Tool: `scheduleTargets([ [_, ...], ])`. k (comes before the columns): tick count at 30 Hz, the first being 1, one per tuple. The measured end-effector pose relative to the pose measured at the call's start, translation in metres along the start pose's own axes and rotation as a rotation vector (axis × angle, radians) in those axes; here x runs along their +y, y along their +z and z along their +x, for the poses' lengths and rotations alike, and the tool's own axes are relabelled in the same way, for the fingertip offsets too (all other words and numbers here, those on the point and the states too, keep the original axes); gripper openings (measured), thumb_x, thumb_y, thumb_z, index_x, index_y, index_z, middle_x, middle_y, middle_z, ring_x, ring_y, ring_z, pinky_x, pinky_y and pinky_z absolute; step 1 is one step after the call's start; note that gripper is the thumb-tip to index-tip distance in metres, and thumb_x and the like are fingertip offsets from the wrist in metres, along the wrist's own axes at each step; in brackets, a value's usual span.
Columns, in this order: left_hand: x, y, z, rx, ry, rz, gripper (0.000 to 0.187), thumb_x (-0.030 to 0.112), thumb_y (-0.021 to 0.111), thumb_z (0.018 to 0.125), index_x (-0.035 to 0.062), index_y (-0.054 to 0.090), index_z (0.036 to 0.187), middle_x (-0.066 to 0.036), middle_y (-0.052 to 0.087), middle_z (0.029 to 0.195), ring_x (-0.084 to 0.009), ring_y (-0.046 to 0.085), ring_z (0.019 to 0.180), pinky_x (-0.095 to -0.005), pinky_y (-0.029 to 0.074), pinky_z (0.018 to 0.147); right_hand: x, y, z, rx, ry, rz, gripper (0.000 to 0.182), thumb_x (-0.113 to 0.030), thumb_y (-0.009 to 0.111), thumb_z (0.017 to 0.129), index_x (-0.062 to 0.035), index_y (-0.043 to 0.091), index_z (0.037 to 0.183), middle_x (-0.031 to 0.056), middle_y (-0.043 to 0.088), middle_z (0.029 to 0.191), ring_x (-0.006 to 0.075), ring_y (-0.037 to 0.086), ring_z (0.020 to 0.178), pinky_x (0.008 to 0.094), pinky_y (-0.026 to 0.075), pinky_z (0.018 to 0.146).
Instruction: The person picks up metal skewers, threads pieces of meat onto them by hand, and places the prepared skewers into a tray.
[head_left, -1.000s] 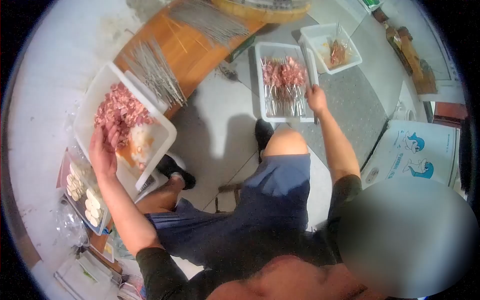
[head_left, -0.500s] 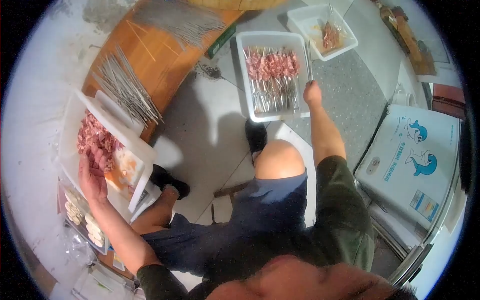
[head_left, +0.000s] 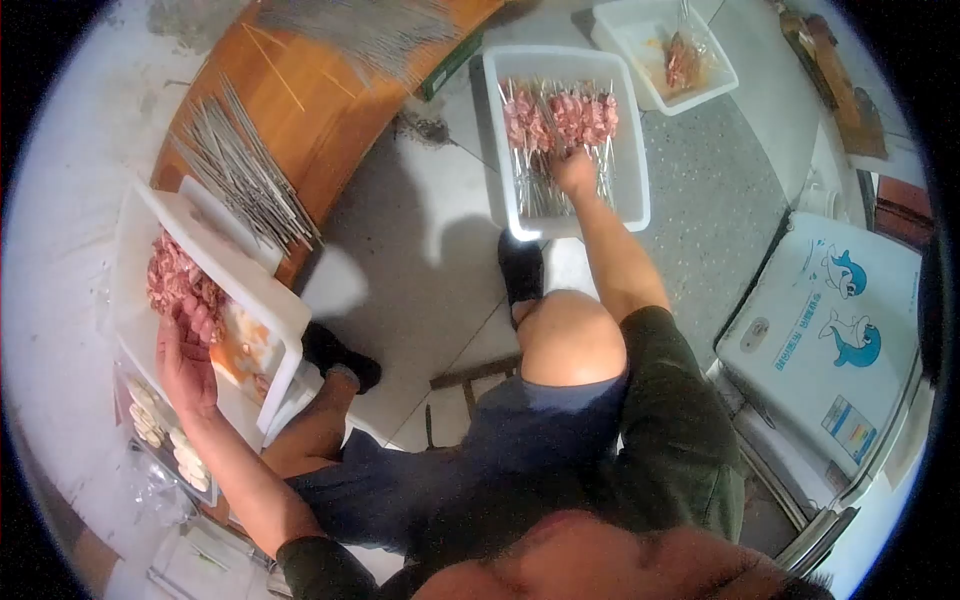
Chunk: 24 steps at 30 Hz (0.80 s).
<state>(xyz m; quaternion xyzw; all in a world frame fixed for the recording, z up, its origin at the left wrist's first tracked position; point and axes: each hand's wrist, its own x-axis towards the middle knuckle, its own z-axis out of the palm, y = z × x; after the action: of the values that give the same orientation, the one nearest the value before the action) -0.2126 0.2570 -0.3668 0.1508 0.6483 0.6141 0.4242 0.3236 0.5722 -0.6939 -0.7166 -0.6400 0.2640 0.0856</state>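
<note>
My right hand [head_left: 574, 172] is closed on metal skewers, over a white tray [head_left: 642, 190] at the top centre. Several skewers threaded with raw meat [head_left: 570, 120] lie side by side in that tray, bare ends toward me. At the left, my left hand [head_left: 187, 370] reaches into a white bin [head_left: 125, 300] with its fingers stretched against a heap of raw meat pieces [head_left: 180, 275]. The fingertips are partly lost among the meat. A tilted white container [head_left: 235, 265] rests in the bin's right side, with orange liquid on its bottom.
Bare metal skewers [head_left: 245, 170] lie on a wooden table [head_left: 285, 90], with more skewers [head_left: 370, 35] behind. A second white tray [head_left: 720, 75] holds bagged meat. A white freezer [head_left: 790, 300] stands right. Pale sliced food [head_left: 185, 455] sits at lower left.
My right hand has moved left, from beside the tray's right edge to over the meat skewers, with the metal skewers in it. My left hand stays at the meat heap.
</note>
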Motion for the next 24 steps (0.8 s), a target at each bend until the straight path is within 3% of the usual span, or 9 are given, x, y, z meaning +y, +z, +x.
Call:
scheduleTargets([
  [2,-0.001,0.003,-0.002,-0.007,0.031,0.028,0.037,0.023,0.051,0.103,-0.0037,0.053,0.128,-0.013,0.063,0.119,-0.02,0.065,0.102,-0.0302,0.054,0.088,-0.021,-0.011,-0.011,0.003,0.067,0.041,0.036,-0.028,0.068,0.08,-0.0002,0.066,0.103,0.0251,0.069,0.099,0.0424,0.065,0.097,0.0461,0.051,0.085],
  [5,-0.004,0.0,-0.003,-0.028,0.028,0.025,0.038,0.023,0.05,0.103,-0.0034,0.053,0.129,-0.013,0.063,0.119,-0.0198,0.064,0.103,-0.0305,0.054,0.089,-0.005,0.008,-0.004,0.111,0.002,0.076,0.036,-0.028,0.068,0.081,0.0007,0.065,0.102,0.0254,0.068,0.097,0.0435,0.064,0.096,0.0471,0.051,0.085],
  [12,-0.005,-0.001,-0.006,0.004,0.017,0.019,0.034,0.02,0.05,0.103,-0.0022,0.053,0.128,-0.014,0.063,0.119,-0.0199,0.064,0.103,-0.0301,0.053,0.089,-0.019,0.015,-0.005,0.215,-0.006,0.132,0.03,-0.024,0.068,0.084,0.0025,0.064,0.097,0.0273,0.067,0.09,0.0459,0.064,0.087,0.0505,0.051,0.076],
  [15,-0.005,-0.003,-0.005,-0.097,0.027,-0.005,0.033,0.019,0.051,0.102,-0.0024,0.054,0.127,-0.014,0.063,0.119,-0.0191,0.064,0.101,-0.0296,0.053,0.088,-0.013,0.021,-0.001,0.186,0.015,0.094,0.029,-0.023,0.067,0.084,0.002,0.064,0.097,0.0261,0.067,0.09,0.0449,0.064,0.087,0.0501,0.051,0.077],
  [18,-0.007,-0.006,-0.005,0.005,-0.007,0.054,0.038,0.021,0.051,0.102,-0.0032,0.05,0.131,-0.01,0.059,0.121,-0.0193,0.058,0.108,-0.032,0.048,0.092,-0.019,0.015,-0.007,0.217,-0.008,0.179,0.027,-0.02,0.067,0.083,-0.0007,0.063,0.102,0.0244,0.068,0.091,0.044,0.064,0.087,0.0493,0.051,0.077],
  [21,-0.006,-0.003,-0.004,-0.04,-0.006,0.053,0.038,0.022,0.05,0.102,-0.003,0.05,0.131,-0.009,0.059,0.119,-0.0191,0.059,0.107,-0.032,0.048,0.092,-0.013,0.025,-0.002,0.281,-0.07,0.145,0.026,-0.018,0.067,0.082,-0.0016,0.063,0.103,0.0242,0.067,0.091,0.044,0.064,0.088,0.0491,0.051,0.078],
  [24,-0.005,-0.002,-0.003,-0.073,-0.01,0.015,0.033,0.02,0.052,0.102,-0.0014,0.054,0.127,-0.013,0.062,0.12,-0.0196,0.064,0.103,-0.0304,0.053,0.09,-0.002,0.031,0.0,0.277,-0.082,0.098,0.028,-0.015,0.067,0.082,-0.0034,0.062,0.107,0.0237,0.068,0.094,0.0437,0.064,0.089,0.0495,0.051,0.079],
])
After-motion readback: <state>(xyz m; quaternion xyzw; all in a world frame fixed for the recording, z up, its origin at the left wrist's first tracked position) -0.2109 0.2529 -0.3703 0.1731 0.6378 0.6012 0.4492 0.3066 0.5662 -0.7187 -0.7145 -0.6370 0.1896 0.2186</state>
